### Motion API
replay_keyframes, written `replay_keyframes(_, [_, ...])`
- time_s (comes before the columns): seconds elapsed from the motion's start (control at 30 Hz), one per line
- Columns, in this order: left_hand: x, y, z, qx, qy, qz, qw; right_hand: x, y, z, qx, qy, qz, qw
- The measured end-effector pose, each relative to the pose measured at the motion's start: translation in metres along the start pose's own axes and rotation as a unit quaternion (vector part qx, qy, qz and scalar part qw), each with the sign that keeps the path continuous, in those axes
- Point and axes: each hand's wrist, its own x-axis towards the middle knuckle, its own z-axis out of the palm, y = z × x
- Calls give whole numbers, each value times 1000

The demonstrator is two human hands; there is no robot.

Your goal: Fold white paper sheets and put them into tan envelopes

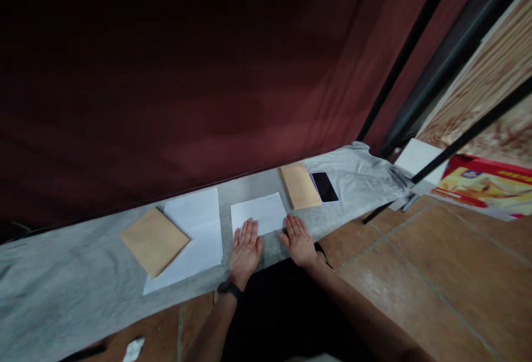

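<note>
A white sheet of paper point(258, 210), apparently folded, lies flat on the grey cloth-covered bench in front of me. My left hand point(246, 251) rests palm down on its near left part, fingers stretched out. At the sheet's near right corner, my right hand point(300, 241) lies flat with its fingertips at the edge. To the right is a brown envelope point(301, 185), with a dark-screened phone point(325, 187) beside it. Left of my hands, a second brown envelope point(155, 241) overlaps larger white sheets point(203, 234).
The narrow bench with its grey cloth point(62, 279) runs along a dark red curtain point(208, 101). Black metal poles point(409, 51) slant up at the right. A red and yellow box point(486, 184) is beyond the right end. A crumpled white scrap point(133, 349) lies on the tiled floor.
</note>
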Motion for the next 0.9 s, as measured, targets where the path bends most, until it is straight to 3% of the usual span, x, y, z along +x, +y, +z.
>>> replay_keyframes(0.23, [0,0,0,10,11,8,1000,50,-29,9,78,-56,-58,994])
replay_keyframes(0.43, [-1,-1,1,9,24,13,1000,96,-34,31,44,-105,-77,991])
replay_keyframes(0.67, [-1,-2,3,4,38,9,999,112,-18,44,10,-74,-30,997])
replay_keyframes(0.9, [-1,-2,3,-1,25,8,1000,121,-20,36,-2,-62,-11,998])
